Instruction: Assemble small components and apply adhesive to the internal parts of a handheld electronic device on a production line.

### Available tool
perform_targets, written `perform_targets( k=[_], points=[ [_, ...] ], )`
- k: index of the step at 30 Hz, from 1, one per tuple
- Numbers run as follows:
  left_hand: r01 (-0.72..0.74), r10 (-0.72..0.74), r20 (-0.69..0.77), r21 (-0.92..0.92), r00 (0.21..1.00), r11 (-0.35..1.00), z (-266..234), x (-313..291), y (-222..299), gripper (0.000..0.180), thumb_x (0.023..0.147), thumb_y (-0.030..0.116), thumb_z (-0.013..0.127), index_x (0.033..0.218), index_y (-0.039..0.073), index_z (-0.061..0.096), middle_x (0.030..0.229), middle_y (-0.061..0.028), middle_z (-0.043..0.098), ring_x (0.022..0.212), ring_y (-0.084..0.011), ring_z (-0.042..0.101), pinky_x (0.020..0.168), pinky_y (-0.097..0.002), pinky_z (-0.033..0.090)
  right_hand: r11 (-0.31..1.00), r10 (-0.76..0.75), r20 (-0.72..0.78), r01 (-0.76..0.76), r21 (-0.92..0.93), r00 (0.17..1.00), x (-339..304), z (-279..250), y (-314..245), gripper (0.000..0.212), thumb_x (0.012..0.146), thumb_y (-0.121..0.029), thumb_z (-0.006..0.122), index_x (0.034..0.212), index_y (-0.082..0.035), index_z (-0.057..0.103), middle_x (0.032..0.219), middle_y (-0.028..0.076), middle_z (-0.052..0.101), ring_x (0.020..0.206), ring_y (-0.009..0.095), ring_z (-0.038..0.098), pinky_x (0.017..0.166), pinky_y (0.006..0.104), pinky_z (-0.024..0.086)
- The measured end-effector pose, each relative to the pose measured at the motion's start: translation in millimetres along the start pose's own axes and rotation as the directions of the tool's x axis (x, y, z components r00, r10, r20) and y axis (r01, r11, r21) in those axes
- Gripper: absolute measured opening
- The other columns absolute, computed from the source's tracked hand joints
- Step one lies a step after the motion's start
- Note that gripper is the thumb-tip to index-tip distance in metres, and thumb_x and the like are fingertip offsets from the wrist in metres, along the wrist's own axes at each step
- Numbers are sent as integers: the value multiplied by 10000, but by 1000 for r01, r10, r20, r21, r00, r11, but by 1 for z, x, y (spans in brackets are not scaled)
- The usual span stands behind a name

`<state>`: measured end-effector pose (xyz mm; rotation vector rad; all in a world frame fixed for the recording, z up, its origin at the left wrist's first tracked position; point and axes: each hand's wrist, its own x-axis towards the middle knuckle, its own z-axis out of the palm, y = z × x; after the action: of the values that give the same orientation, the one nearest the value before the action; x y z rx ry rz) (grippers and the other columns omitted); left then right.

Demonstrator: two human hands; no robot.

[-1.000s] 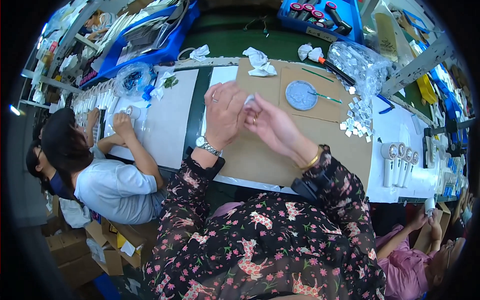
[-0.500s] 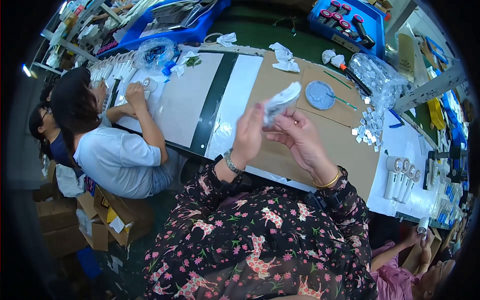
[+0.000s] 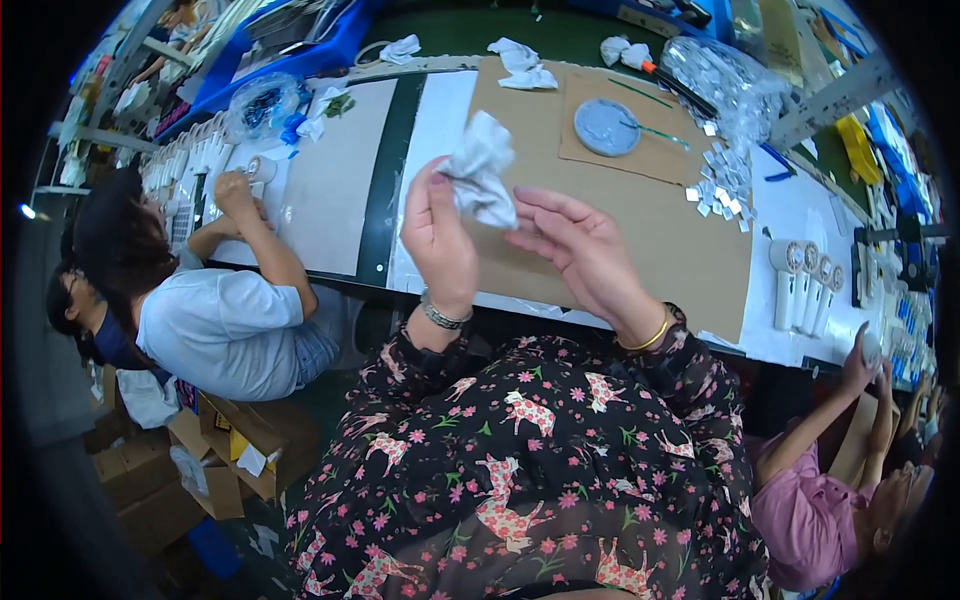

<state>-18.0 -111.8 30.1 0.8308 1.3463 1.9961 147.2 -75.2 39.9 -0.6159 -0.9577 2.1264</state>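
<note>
A crumpled white cloth [image 3: 484,165] with grey smudges is pinched between the thumb and fingers of my left hand [image 3: 438,230], raised over the brown board. Just right of it is my right hand [image 3: 585,250], its fingers stretched out and apart toward the lower edge of the cloth. Whether the fingertips touch that edge is hard to make out. Beyond my hands a round dish of grey paste [image 3: 598,122] stands on a smaller cardboard sheet [image 3: 572,146], with a thin green stick [image 3: 660,136] resting in it.
Small clear square pieces [image 3: 722,185] lie scattered on the right, beside a plastic bag [image 3: 715,75]. White handheld fans [image 3: 800,290] stand farther right. More crumpled cloths [image 3: 522,65] lie at the far edge. Co-workers sit at left [image 3: 230,310] and lower right [image 3: 810,510].
My left hand has moved left with the cloth, which now hangs more spread out. My right hand has come away from it, fingers straightened. The whole view has shifted slightly.
</note>
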Motion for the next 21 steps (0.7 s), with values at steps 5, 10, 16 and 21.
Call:
perform_targets(
  k=[5,10,16,21],
  points=[
    [-850,514,679,383,524,361,10,13,-5,232,1056,161,563,1175,-13,660,1078,-198,707,928,-366,682,899,-458,544,919,175,118,-205,336,977,-13,-27,-15,529,1174,-315,383,1463,97,546,1457,183,612,1376,263,560,1232,441,392],
    [-804,458,688,329,564,496,29,4,-34,160,1003,132,582,999,-12,650,871,-193,617,813,-446,597,823,-502,513,961,202,216,-236,145,955,-25,-53,-24,588,1179,-353,345,1491,115,514,1557,192,548,1459,274,504,1278,416,328],
    [-115,12,288,346,958,931,81,-29,-56,390,1159,233,459,972,-33,675,856,-86,685,782,-178,648,713,-356,506,960,93,164,-44,-277,982,-28,-94,-55,408,1108,-198,574,1444,31,612,1471,133,627,1232,196,660,1045,354,534],
    [425,-385,284,-95,878,900,116,-46,-41,275,1136,175,540,1101,-46,701,1019,-58,735,939,-122,689,742,-293,544,378,-566,10,270,-885,824,-29,-109,-59,252,949,2,735,1196,-37,765,1068,101,764,929,215,738,772,348,592]
  ],
)
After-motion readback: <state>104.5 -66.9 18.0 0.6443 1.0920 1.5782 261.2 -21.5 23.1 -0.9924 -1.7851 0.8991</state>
